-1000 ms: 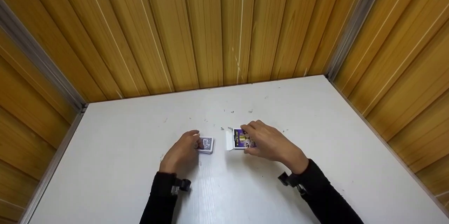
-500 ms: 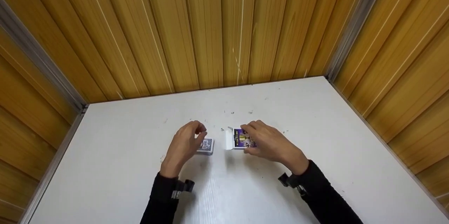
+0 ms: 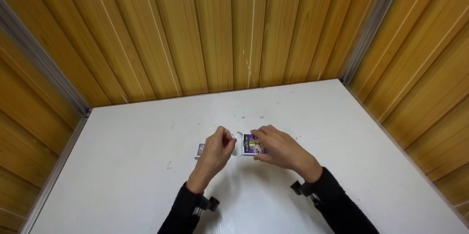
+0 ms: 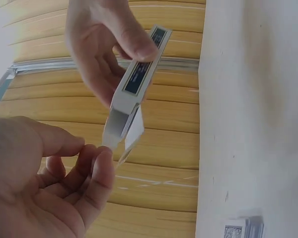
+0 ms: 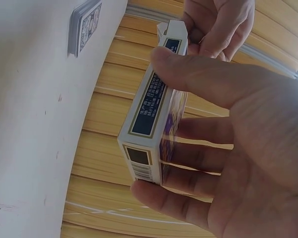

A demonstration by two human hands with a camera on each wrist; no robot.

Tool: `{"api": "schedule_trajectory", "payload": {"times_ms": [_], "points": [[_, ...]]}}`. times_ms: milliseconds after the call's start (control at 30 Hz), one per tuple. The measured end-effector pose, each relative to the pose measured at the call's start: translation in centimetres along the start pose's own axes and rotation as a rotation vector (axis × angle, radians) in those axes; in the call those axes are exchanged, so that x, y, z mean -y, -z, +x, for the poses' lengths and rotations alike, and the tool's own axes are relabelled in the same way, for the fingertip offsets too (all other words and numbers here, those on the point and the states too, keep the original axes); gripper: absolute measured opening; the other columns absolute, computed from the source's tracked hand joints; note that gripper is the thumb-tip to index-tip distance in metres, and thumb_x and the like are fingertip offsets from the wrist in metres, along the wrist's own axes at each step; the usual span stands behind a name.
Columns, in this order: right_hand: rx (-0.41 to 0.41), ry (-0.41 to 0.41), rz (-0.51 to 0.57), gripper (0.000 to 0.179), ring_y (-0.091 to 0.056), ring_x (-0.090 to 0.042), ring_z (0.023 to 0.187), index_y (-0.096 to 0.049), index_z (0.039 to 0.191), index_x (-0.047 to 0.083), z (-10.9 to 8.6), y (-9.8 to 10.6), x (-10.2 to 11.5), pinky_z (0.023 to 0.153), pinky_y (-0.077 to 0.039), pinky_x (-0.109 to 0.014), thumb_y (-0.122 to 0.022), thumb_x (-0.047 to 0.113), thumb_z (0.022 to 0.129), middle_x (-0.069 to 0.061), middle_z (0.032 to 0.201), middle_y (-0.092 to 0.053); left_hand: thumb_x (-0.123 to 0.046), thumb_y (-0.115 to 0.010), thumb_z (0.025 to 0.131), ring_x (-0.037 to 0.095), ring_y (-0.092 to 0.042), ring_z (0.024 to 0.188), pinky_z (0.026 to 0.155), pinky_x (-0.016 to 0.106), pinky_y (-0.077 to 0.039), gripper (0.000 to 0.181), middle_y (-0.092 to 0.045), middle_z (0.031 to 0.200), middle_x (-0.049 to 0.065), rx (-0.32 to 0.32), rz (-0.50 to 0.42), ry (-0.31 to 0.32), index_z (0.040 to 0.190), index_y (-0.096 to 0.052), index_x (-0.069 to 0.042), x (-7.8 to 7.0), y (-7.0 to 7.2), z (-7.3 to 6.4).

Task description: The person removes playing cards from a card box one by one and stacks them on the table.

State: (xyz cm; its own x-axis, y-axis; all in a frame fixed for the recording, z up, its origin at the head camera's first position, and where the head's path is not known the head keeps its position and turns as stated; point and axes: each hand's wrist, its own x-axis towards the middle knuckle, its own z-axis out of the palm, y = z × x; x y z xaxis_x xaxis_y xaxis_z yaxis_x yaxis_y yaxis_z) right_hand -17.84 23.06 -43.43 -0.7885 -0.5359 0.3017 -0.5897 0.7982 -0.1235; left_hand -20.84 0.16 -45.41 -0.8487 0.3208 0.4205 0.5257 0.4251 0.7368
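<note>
Right grip [image 5: 253,134] holds a box [image 5: 156,111]: barcode [image 5: 142,172], dark side label [image 5: 149,106] (lettering blurred).

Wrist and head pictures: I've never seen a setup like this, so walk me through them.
There is no machine here: a person in black sleeves works bare-handed. The head picture comes from a camera worn on the head, looking forward and down. The other two come from cameras on the wrists, one each, so they look tilted: the white table runs up one side of each. On that table lies a small stack of cards, partly hidden by the left hand in the head view. The right hand grips a small card box, its end flap open toward the left hand. The left fingertips are at that flap; whether they pinch it, I can't tell.
</note>
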Motion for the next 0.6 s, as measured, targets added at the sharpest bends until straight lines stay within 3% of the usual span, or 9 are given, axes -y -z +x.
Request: {"api": "schedule_trajectory", "payload": {"times_ms": [200, 433, 600], "points": [[-0.003, 0.002, 0.016, 0.072, -0.06, -0.025, 0.111, -0.055, 0.14, 0.0, 0.1, 0.2, 0.2, 0.085, -0.055, -0.039, -0.087, 0.033, 0.085, -0.014, 0.125, -0.064, 0.0, -0.068, 0.094, 0.008, -0.051, 0.067, 0.056, 0.022, -0.042, 0.017, -0.056, 0.077, -0.003, 0.057, -0.043, 0.03, 0.09, -0.053, -0.008, 0.1, -0.9, -0.1], [0.002, 0.017, 0.016, 0.071, -0.059, -0.023, 0.111, -0.056, 0.14, 0.001, 0.0, 0.0, 0.4, 0.086, -0.055, -0.038, -0.087, 0.033, 0.085, -0.012, 0.125, -0.063, -0.007, -0.07, 0.097, 0.01, -0.054, 0.07, 0.058, 0.021, -0.044, 0.017, -0.057, 0.079, -0.001, 0.117, -0.184, 0.186, 0.092, -0.054, -0.007, 1.0, -1.2, -0.2], [0.0, 0.038, 0.003, 0.07, -0.059, -0.023, 0.112, -0.056, 0.14, 0.002, 0.0, -0.1, 0.6, 0.087, -0.055, -0.038, -0.086, 0.033, 0.086, -0.011, 0.125, -0.063, -0.01, -0.074, 0.095, 0.01, -0.056, 0.069, 0.058, 0.02, -0.046, 0.021, -0.058, 0.079, -0.001, 0.155, -0.223, 0.224, 0.091, -0.054, -0.006, 1.5, -1.2, -0.2]]}}
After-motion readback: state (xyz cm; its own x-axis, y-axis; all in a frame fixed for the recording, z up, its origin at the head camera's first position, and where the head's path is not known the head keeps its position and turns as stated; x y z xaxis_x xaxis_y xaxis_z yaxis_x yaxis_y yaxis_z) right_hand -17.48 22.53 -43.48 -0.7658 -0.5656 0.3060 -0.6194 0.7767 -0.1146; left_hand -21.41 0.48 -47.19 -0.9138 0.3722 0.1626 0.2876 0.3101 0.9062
